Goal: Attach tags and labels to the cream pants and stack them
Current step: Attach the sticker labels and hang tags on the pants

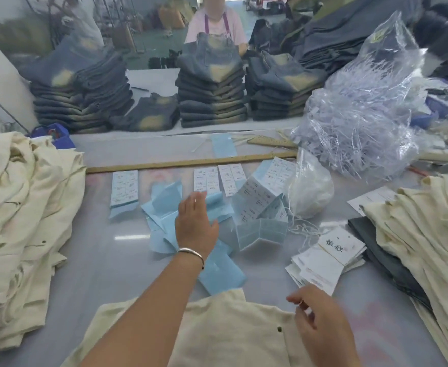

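Cream pants (217, 327) along table's (98, 260) near edge

Cream pants (207, 324), pale blue label sheets (164, 207), faded blue-and-tan jeans (212, 99).

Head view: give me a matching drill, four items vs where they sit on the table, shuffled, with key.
Items:
1. cream pants pile
2. hang tags
3. blue backing sheets
4. wooden ruler

Places:
A. under the left hand
B. left edge of the table
C. lying crosswise beyond the label sheets
D. right of centre, beside the right-hand pants stack

Pairs: 1-B, 2-D, 3-A, 4-C
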A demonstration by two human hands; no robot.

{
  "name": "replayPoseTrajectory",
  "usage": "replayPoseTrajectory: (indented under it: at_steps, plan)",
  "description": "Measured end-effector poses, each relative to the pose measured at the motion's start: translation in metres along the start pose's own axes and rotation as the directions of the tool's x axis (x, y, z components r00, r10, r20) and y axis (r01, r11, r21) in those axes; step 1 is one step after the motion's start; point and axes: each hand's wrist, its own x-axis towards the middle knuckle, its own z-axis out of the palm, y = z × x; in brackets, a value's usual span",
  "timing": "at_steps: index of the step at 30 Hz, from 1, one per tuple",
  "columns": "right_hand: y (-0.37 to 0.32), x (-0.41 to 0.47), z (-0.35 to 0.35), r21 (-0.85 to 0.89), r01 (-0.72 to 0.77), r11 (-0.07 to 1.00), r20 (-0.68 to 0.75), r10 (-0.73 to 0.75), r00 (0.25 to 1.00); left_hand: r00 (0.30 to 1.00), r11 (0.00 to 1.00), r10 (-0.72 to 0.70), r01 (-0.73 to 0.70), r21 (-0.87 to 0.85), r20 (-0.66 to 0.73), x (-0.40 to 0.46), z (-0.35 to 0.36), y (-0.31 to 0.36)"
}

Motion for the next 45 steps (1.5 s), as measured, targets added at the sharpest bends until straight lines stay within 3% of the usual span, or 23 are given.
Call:
replayPoseTrajectory:
  at_steps: [3,6,8,11,13,15,18,20,23,26,29,31,33,36,40,45]
  plan:
    - [-0.001,0.015,0.008,-0.014,0.117,0.993,-0.045,-0.118,0.992,0.976,0.967,-0.019,-0.036,0.251,0.217,0.046,0.021,-0.014]
    - [-0.01,0.031,0.015,-0.01,0.258,0.966,-0.06,-0.259,0.964,0.925,0.939,-0.062,-0.073,0.335,0.374,0.067,0.029,-0.022]
    - [-0.016,0.042,0.024,0.017,0.294,0.956,-0.079,-0.291,0.953,0.944,0.926,0.052,-0.168,0.339,0.325,0.062,0.027,-0.026]
    - [-0.022,0.055,0.041,0.089,0.28,0.956,-0.086,-0.273,0.958,0.963,0.94,0.265,-0.269,0.21,0.05,0.03,0.02,-0.035]
    - [-0.028,0.064,0.053,0.196,0.158,0.968,-0.025,-0.156,0.987,0.939,0.94,0.336,-0.33,0.085,-0.068,0.002,0.016,-0.04]
    - [-0.039,0.074,0.069,0.339,-0.14,0.93,0.174,0.084,0.981,0.918,0.923,0.385,-0.383,0.04,-0.1,-0.026,0.014,-0.043]
    - [-0.053,0.092,0.097,0.493,-0.597,0.633,0.453,0.399,0.797,0.914,0.919,0.392,-0.394,-0.002,-0.103,-0.057,0.013,-0.047]
    - [-0.056,0.1,0.11,0.501,-0.685,0.529,0.522,0.446,0.727,0.921,0.921,0.379,-0.385,-0.052,-0.093,-0.071,0.01,-0.049]
    - [-0.058,0.105,0.118,0.533,-0.683,0.499,0.52,0.444,0.73,0.921,0.912,0.389,-0.381,-0.152,0.029,-0.084,0.0,-0.051]
    - [-0.059,0.106,0.115,0.542,-0.643,0.541,0.471,0.438,0.766,0.903,0.902,0.405,-0.37,-0.221,0.142,-0.086,-0.014,-0.054]
    - [-0.057,0.105,0.109,0.554,-0.607,0.57,0.451,0.407,0.794,0.937,0.889,0.345,-0.306,-0.341,0.059,-0.074,-0.024,-0.048]
    - [-0.056,0.104,0.105,0.557,-0.577,0.597,0.448,0.368,0.815,0.946,0.898,0.323,-0.318,-0.305,-0.038,-0.057,-0.026,-0.039]
    - [-0.057,0.103,0.1,0.571,-0.536,0.622,0.444,0.316,0.839,0.909,0.885,0.411,-0.415,-0.212,-0.063,-0.039,-0.023,-0.034]
    - [-0.061,0.103,0.096,0.614,-0.476,0.63,0.434,0.235,0.87,0.835,0.82,0.55,-0.539,-0.192,0.003,-0.022,-0.018,-0.032]
    - [-0.061,0.106,0.089,0.644,-0.449,0.62,0.477,0.133,0.869,0.807,0.792,0.591,-0.581,-0.19,-0.001,-0.014,-0.02,-0.033]
    - [-0.059,0.109,0.088,0.537,-0.298,0.789,0.455,0.026,0.89,0.753,0.74,0.658,-0.646,-0.188,0.002,-0.01,-0.022,-0.027]
